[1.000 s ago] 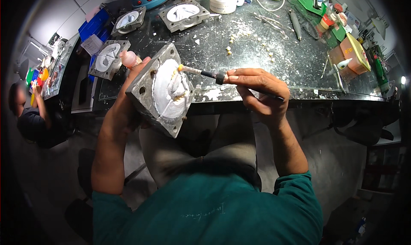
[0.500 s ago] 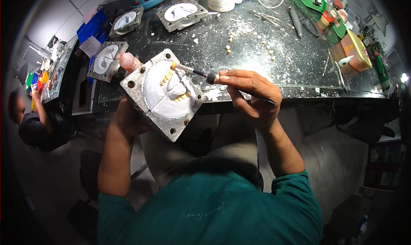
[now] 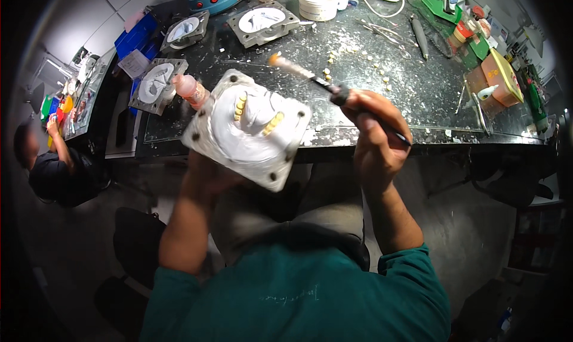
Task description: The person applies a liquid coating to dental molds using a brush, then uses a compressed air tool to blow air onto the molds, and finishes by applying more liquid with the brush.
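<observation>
My left hand (image 3: 216, 179) holds up a square metal dental flask half (image 3: 280, 178) from below, its fingers hidden underneath. White plaster (image 3: 230, 145) fills the flask, with two short rows of yellowish teeth (image 3: 273, 124) set in it. The flask is blurred by motion. In my right hand (image 3: 382, 130), closed around the dark handle, is a brush (image 3: 310, 76). Its amber-tipped bristles point up and left, apart from the flask, over the bench. A small bottle of pink liquid (image 3: 191, 91) stands just beyond the flask's left corner.
More plaster-filled flask halves (image 3: 265, 20) lie at the left and back of the dark bench (image 3: 239, 61). Small loose teeth (image 3: 367, 57) are scattered mid-bench. A white tub (image 3: 317, 4), a grey handpiece (image 3: 419, 37) and a yellow-lidded box (image 3: 504, 76) stand farther off. Another person (image 3: 59, 169) sits far left.
The brush has come away from the teeth, lifting up and right with my right hand. My left hand has shifted right and turned the flask.
</observation>
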